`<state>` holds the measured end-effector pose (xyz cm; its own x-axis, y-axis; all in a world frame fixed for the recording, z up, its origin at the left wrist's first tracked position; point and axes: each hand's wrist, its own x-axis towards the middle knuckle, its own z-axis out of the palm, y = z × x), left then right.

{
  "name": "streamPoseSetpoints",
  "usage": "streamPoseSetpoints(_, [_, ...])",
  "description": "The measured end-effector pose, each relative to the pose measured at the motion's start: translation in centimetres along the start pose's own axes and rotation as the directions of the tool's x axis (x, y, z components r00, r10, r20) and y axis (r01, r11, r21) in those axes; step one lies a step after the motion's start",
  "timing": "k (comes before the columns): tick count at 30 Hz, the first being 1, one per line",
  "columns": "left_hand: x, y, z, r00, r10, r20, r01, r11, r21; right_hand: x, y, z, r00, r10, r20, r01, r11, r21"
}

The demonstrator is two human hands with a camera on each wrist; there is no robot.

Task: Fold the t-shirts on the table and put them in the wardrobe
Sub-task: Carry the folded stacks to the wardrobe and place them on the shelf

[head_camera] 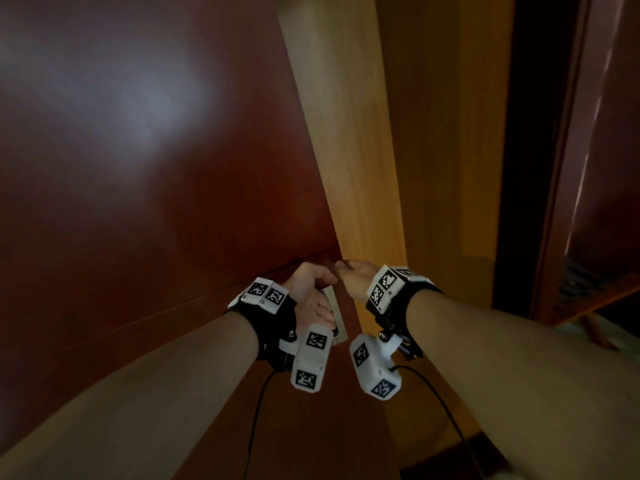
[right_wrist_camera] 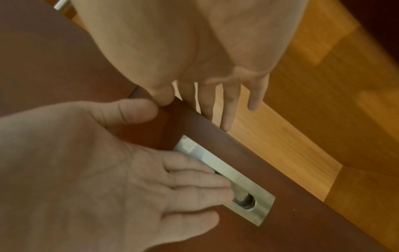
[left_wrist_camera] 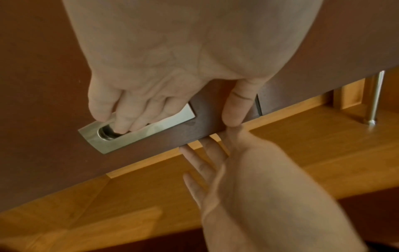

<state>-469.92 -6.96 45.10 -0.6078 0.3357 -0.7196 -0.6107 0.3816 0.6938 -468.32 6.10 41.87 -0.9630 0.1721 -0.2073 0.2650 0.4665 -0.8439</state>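
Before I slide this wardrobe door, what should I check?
1. Left hand fingers hooked in handle: ok.
2. Right hand grips door edge: ok.
3. Right fingers safe from pinching: not ok if closing, since they reach past the edge.
4. Both hands free of t-shirts: ok.
5. Door track clear: cannot tell.

Left hand (head_camera: pixel 311 292) in recessed handle (left_wrist_camera: pixel 164 125); right hand (head_camera: pixel 356 277) beside, on door edge (right_wrist_camera: pixel 244 153).
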Motion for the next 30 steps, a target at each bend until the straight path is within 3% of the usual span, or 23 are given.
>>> streamPoseSetpoints(8, [1.7,1.9,2.4,1.0,0.012,0.019,-0.012,1.0,-0.008,0.2,0.5,-3.5,0.995,0.09,-0.039,-0.089,0.996,0.022])
streamPoseSetpoints(14, [3.6,3.9,4.3,0.998,0.025,0.056,-0.02,0.996,-0.092,0.9,1.7,-5.4,0.991,0.091,-0.101,-0.072,0.982,0.176])
streamPoseSetpoints(21, [4.7,5.5,6.8,0.988,-0.072,0.138,0.072,0.997,0.005,1.3,3.1,-8.4,0.976,0.135,-0.168,-0.101,0.975,0.198])
streamPoseSetpoints(30, [5.8,7.5,10.3,0.975,-0.145,0.171,0.107,0.97,0.216,1.6,4.4,-13.3,0.978,0.123,-0.168,-0.122,0.992,0.016])
